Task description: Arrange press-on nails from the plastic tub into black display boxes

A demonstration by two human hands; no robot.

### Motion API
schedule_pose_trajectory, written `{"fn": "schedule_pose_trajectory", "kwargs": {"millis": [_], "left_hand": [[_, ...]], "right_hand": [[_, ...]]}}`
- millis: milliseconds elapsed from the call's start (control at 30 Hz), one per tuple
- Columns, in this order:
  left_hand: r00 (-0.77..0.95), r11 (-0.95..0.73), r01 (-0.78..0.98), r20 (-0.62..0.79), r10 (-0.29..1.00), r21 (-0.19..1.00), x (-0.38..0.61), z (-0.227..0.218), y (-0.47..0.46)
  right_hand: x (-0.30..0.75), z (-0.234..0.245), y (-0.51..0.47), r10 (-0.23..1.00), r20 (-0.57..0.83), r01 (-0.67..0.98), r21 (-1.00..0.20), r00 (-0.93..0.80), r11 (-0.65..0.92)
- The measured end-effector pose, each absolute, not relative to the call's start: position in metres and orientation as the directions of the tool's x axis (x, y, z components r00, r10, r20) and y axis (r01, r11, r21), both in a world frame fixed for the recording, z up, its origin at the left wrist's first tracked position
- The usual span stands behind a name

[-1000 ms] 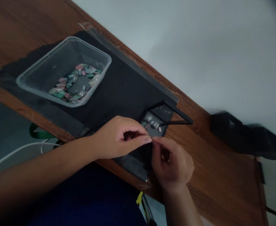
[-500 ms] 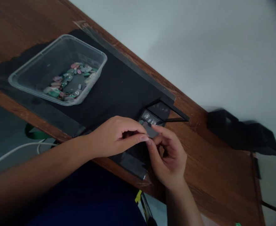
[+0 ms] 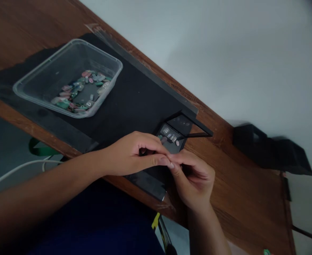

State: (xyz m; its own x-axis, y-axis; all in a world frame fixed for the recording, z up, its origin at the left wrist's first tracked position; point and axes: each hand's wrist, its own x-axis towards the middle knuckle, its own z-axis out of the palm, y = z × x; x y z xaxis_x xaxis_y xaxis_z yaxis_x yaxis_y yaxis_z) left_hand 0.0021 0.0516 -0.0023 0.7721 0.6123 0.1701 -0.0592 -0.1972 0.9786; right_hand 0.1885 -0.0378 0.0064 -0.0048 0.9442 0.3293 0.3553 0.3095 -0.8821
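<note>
My left hand [image 3: 134, 154] reaches in from the left, its thumb and fingers pinched together. My right hand [image 3: 197, 179] meets it fingertip to fingertip, also in a pinch. Whatever lies between the fingertips is hidden or too small to name. Just beyond them sits a small black case [image 3: 184, 144] with its framed, clear-windowed lid [image 3: 198, 129] raised. Inside the case several small stones lie along the far side on a grey lining, among them one with a white heart outline [image 3: 166, 130] and a pale pinkish stone [image 3: 177, 143]. My hands cover the case's near part.
A clear plastic tub [image 3: 36, 101] holding green, pink and pale polished stones [image 3: 74, 92] stands to the left on a black mat [image 3: 134, 95]. Dark boxes [image 3: 270, 148] sit at the right by the wall. Cables [image 3: 20, 168] hang below the wooden table's [image 3: 241, 198] front edge.
My right index finger has come down from over the case onto the left fingertips, closing the right hand's pinch. The pinkish stone in the case now shows fully.
</note>
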Motion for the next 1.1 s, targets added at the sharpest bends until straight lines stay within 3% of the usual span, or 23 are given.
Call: {"fn": "schedule_pose_trajectory", "kwargs": {"millis": [167,400,600,767,833,1000,1100], "left_hand": [[0.766,-0.166,-0.127,0.204,0.61,0.978,0.001,-0.001,0.051],[0.757,-0.174,-0.102,0.19,0.625,0.979,0.0,0.0,0.051],[0.765,-0.179,-0.066,0.165,0.623,0.982,0.0,-0.002,0.05],[0.709,-0.084,0.015,0.049,0.704,0.996,0.002,-0.005,0.047],[0.631,-0.046,0.022,0.022,0.776,0.999,0.003,-0.004,0.046],[0.541,-0.05,-0.015,0.05,0.84,0.999,0.004,-0.002,0.046],[0.575,-0.061,0.0,0.051,0.817,0.998,0.003,-0.004,0.046]], "right_hand": [[0.188,0.008,-0.039,0.911,0.405,0.484,-0.784,-0.074,0.388],[0.189,0.013,-0.038,0.835,0.498,0.78,-0.416,-0.234,0.467],[0.188,0.01,-0.04,0.808,0.53,0.79,-0.366,-0.258,0.492],[0.197,0.012,-0.037,0.83,0.505,0.824,-0.349,-0.236,0.447],[0.205,0.014,-0.034,0.843,0.48,0.871,-0.275,-0.242,0.407],[0.213,0.015,-0.023,0.883,0.302,0.932,0.067,-0.359,0.357],[0.21,0.011,-0.02,0.897,0.25,0.931,0.083,-0.364,0.355]]}}
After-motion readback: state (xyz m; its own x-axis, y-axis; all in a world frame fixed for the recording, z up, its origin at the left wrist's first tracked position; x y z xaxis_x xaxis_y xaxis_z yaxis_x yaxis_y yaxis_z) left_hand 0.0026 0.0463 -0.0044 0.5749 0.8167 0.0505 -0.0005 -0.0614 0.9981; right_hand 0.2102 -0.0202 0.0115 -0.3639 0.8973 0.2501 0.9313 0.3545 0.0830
